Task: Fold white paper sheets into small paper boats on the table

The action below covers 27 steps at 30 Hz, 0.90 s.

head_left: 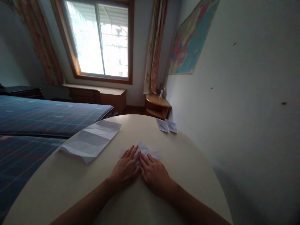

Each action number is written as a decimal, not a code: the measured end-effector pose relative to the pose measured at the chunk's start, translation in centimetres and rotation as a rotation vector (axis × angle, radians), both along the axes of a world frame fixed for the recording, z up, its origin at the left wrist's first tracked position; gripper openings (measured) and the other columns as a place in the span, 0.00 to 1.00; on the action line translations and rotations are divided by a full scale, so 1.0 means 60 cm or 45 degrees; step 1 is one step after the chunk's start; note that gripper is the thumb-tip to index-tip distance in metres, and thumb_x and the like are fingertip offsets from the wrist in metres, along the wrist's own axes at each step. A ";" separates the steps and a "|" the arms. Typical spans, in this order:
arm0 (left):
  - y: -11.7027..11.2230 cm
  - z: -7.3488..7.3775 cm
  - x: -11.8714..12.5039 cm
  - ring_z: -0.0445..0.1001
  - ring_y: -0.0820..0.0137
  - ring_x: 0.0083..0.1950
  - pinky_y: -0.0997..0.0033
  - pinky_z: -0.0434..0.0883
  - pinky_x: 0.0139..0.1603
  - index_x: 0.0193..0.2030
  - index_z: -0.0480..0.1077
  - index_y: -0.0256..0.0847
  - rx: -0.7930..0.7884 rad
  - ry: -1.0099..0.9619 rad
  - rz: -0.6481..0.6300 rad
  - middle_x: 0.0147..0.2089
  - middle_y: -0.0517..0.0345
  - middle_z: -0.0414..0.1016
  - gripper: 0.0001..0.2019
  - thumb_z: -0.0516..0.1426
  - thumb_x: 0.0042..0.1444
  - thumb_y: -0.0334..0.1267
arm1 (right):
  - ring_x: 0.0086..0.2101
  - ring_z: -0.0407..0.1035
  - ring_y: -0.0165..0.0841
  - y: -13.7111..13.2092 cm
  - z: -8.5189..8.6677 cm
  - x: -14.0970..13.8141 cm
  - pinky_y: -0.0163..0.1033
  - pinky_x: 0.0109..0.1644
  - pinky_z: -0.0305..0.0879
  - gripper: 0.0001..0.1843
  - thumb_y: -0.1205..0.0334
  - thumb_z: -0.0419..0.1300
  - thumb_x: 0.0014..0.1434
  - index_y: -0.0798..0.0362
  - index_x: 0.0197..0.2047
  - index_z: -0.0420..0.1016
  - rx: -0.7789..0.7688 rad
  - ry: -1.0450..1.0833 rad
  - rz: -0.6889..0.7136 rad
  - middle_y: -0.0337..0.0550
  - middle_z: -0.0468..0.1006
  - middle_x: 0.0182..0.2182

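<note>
My left hand (126, 168) and my right hand (153, 172) lie flat side by side on a small folded white paper (146, 149) in the middle of a round cream table (192, 162). Their fingers are stretched out and press the paper down; most of it is hidden under them. A large creased white sheet (92, 140) lies to the left of my hands, apart from them. Two small folded paper pieces (167, 126) rest at the table's far right edge.
A bed with a blue plaid cover (42, 117) runs along the left side of the table. A white wall (234, 109) stands close on the right. Beyond are a wooden corner stand (156, 106), a low cabinet (98, 95) and a window (100, 39).
</note>
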<state>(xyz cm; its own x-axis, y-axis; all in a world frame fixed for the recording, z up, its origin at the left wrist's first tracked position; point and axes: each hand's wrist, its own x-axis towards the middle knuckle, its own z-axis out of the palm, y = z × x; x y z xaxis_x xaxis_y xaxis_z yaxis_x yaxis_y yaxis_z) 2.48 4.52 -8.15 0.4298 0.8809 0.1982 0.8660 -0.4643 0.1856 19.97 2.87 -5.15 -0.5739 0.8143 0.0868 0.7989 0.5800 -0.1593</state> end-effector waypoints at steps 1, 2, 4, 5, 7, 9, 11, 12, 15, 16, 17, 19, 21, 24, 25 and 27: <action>0.001 0.001 0.001 0.42 0.59 0.75 0.53 0.51 0.71 0.69 0.56 0.39 -0.010 0.009 -0.017 0.74 0.51 0.49 0.29 0.49 0.59 0.37 | 0.64 0.55 0.48 0.001 0.000 0.001 0.55 0.64 0.56 0.28 0.56 0.44 0.68 0.58 0.68 0.59 -0.011 -0.006 -0.020 0.51 0.60 0.66; 0.001 0.003 0.001 0.43 0.59 0.75 0.54 0.51 0.71 0.69 0.56 0.37 -0.021 0.014 -0.026 0.74 0.52 0.51 0.29 0.49 0.60 0.37 | 0.64 0.55 0.49 0.001 0.002 0.003 0.55 0.64 0.56 0.29 0.56 0.45 0.68 0.58 0.68 0.59 -0.024 -0.021 -0.047 0.52 0.60 0.66; -0.001 0.008 0.004 0.44 0.59 0.75 0.54 0.52 0.71 0.69 0.56 0.36 -0.034 0.015 -0.026 0.73 0.52 0.54 0.30 0.48 0.60 0.38 | 0.64 0.55 0.50 0.001 0.005 0.006 0.56 0.64 0.57 0.30 0.55 0.46 0.67 0.60 0.68 0.59 -0.051 -0.065 -0.113 0.55 0.60 0.66; -0.002 0.011 0.006 0.44 0.58 0.74 0.54 0.52 0.71 0.69 0.56 0.35 -0.035 0.013 -0.020 0.72 0.52 0.55 0.30 0.48 0.60 0.38 | 0.63 0.56 0.51 0.002 0.006 0.008 0.56 0.64 0.56 0.30 0.55 0.47 0.67 0.61 0.67 0.60 -0.057 -0.091 -0.155 0.56 0.60 0.65; -0.005 0.016 0.008 0.45 0.58 0.74 0.54 0.51 0.72 0.69 0.57 0.35 -0.040 0.011 -0.008 0.72 0.52 0.56 0.30 0.49 0.59 0.38 | 0.63 0.56 0.52 0.004 0.006 0.010 0.57 0.64 0.55 0.30 0.55 0.47 0.66 0.63 0.66 0.61 -0.055 -0.125 -0.224 0.59 0.61 0.65; -0.006 0.018 0.009 0.45 0.57 0.74 0.54 0.52 0.72 0.68 0.57 0.35 -0.043 0.005 0.001 0.72 0.52 0.56 0.30 0.49 0.58 0.38 | 0.64 0.54 0.51 0.008 0.002 0.010 0.58 0.66 0.52 0.30 0.56 0.46 0.67 0.62 0.67 0.60 -0.031 -0.099 -0.217 0.58 0.60 0.65; -0.006 0.017 0.009 0.45 0.58 0.74 0.54 0.52 0.72 0.68 0.57 0.36 -0.032 -0.011 0.000 0.72 0.53 0.56 0.30 0.50 0.58 0.38 | 0.66 0.50 0.48 0.015 -0.006 0.008 0.57 0.68 0.48 0.30 0.57 0.45 0.67 0.60 0.69 0.56 -0.007 -0.030 -0.107 0.53 0.56 0.68; -0.005 0.015 0.009 0.45 0.58 0.74 0.54 0.52 0.71 0.69 0.57 0.37 -0.024 -0.020 -0.003 0.72 0.54 0.56 0.30 0.50 0.58 0.38 | 0.67 0.48 0.46 0.019 -0.010 0.007 0.56 0.69 0.46 0.31 0.57 0.44 0.67 0.59 0.70 0.53 -0.007 0.000 -0.048 0.51 0.53 0.68; -0.003 0.011 0.008 0.45 0.59 0.74 0.54 0.52 0.72 0.69 0.55 0.37 -0.030 -0.017 -0.010 0.72 0.54 0.55 0.31 0.50 0.58 0.37 | 0.68 0.44 0.43 0.029 -0.019 0.003 0.54 0.70 0.43 0.32 0.57 0.44 0.68 0.62 0.71 0.50 -0.065 0.009 0.012 0.52 0.50 0.69; -0.002 0.011 0.007 0.45 0.58 0.74 0.54 0.52 0.72 0.69 0.55 0.37 -0.040 -0.012 -0.008 0.72 0.53 0.55 0.31 0.50 0.58 0.38 | 0.68 0.44 0.43 0.030 -0.021 0.003 0.55 0.70 0.43 0.32 0.57 0.44 0.67 0.63 0.71 0.49 -0.092 -0.007 -0.005 0.54 0.49 0.69; -0.002 0.011 0.007 0.45 0.58 0.74 0.54 0.51 0.72 0.69 0.56 0.36 -0.050 -0.008 -0.008 0.72 0.53 0.55 0.31 0.50 0.58 0.38 | 0.68 0.43 0.44 0.031 -0.020 0.004 0.56 0.70 0.42 0.33 0.57 0.45 0.67 0.64 0.71 0.49 -0.114 -0.026 -0.029 0.55 0.48 0.69; -0.002 0.014 0.008 0.45 0.59 0.74 0.55 0.51 0.72 0.69 0.57 0.35 -0.067 -0.009 -0.005 0.72 0.52 0.55 0.30 0.50 0.58 0.38 | 0.68 0.42 0.46 0.029 -0.017 0.006 0.58 0.70 0.41 0.33 0.56 0.44 0.67 0.65 0.71 0.49 -0.144 -0.058 -0.074 0.57 0.47 0.69; -0.003 0.017 0.009 0.46 0.59 0.74 0.56 0.52 0.72 0.68 0.57 0.33 -0.089 -0.010 -0.001 0.72 0.50 0.55 0.30 0.50 0.58 0.38 | 0.68 0.42 0.48 0.025 -0.010 0.010 0.58 0.69 0.41 0.35 0.53 0.44 0.67 0.67 0.71 0.48 -0.169 -0.089 -0.120 0.60 0.46 0.69; -0.003 0.020 0.011 0.49 0.59 0.73 0.57 0.52 0.71 0.69 0.56 0.31 -0.127 -0.001 -0.001 0.72 0.47 0.53 0.31 0.49 0.59 0.39 | 0.68 0.40 0.51 0.019 0.001 0.016 0.58 0.69 0.42 0.38 0.51 0.45 0.67 0.70 0.70 0.47 -0.209 -0.154 -0.227 0.64 0.44 0.69; -0.003 0.020 0.012 0.49 0.59 0.73 0.57 0.53 0.71 0.69 0.56 0.31 -0.129 -0.002 -0.001 0.72 0.47 0.53 0.31 0.49 0.59 0.39 | 0.68 0.40 0.52 0.017 0.005 0.018 0.58 0.69 0.43 0.39 0.50 0.45 0.67 0.71 0.70 0.46 -0.224 -0.179 -0.260 0.65 0.43 0.69; -0.004 0.018 0.011 0.50 0.59 0.73 0.58 0.53 0.71 0.69 0.56 0.31 -0.115 -0.015 0.000 0.72 0.47 0.53 0.30 0.49 0.60 0.41 | 0.68 0.40 0.53 0.014 0.010 0.023 0.57 0.68 0.44 0.39 0.50 0.45 0.67 0.73 0.70 0.46 -0.248 -0.223 -0.305 0.67 0.43 0.69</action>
